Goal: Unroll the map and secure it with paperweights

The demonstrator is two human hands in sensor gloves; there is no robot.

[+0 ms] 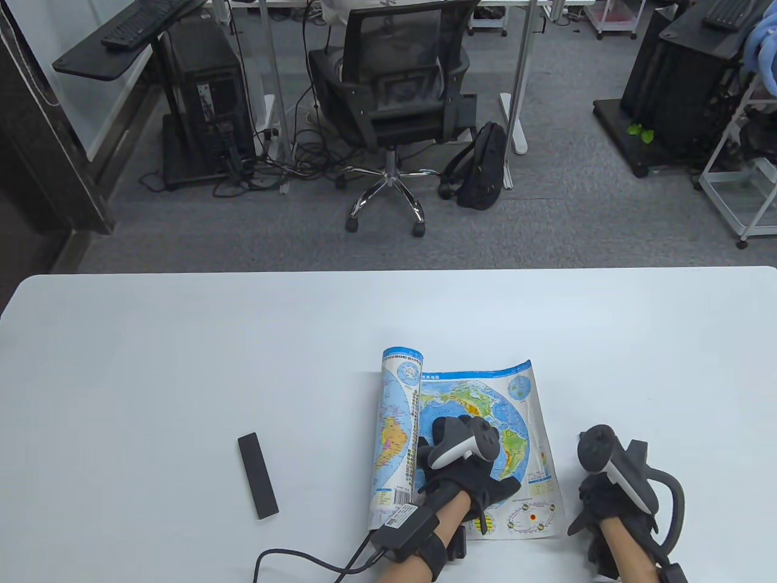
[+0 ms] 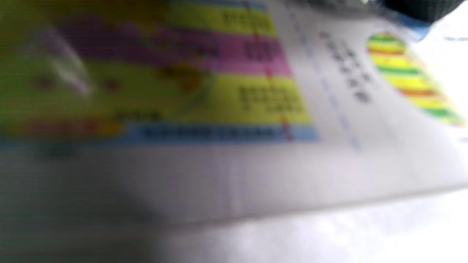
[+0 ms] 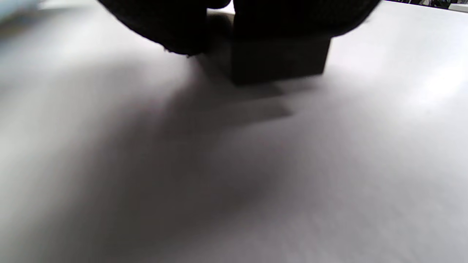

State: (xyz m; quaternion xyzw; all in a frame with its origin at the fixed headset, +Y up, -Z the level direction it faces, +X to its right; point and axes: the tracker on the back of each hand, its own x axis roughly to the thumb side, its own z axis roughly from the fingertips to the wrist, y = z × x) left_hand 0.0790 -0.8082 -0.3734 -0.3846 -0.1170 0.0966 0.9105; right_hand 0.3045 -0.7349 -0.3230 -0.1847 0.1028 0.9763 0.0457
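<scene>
Your left hand (image 1: pixel 464 470) wears a black knit glove, with a white-and-dark-grey controller-shaped tracker (image 1: pixel 464 443) strapped across its back. A black box with a white barcode label (image 1: pixel 405 523) sits on your bare forearm, held by a black wrist strap, and a black cable (image 1: pixel 303 562) trails off toward 8 o'clock. Your right hand (image 1: pixel 607 504) has the same black glove, a matching tracker (image 1: pixel 610 464) with a dark grey loop at 3 o'clock, and bare skin showing below.
</scene>
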